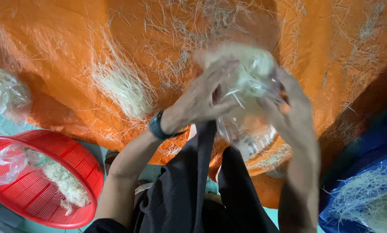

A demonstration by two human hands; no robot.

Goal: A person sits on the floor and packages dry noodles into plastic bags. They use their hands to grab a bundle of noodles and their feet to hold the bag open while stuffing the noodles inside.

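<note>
Both my hands hold a clear plastic bag (245,82) stuffed with pale thin noodle-like strands, raised over an orange tarp (64,51). My left hand (202,97), with a dark watch on its wrist, presses flat against the bag's left side. My right hand (290,105) grips the bag's right side; it is blurred. The bag's lower part hangs down between my hands. A loose pile of the same strands (122,88) lies on the tarp to the left of the bag.
A red plastic basket (79,159) at lower left holds strands and a crumpled clear bag. A filled clear bag (6,92) lies at the left edge. A blue tarp (366,194) with strands is at lower right. My dark-clothed legs are below.
</note>
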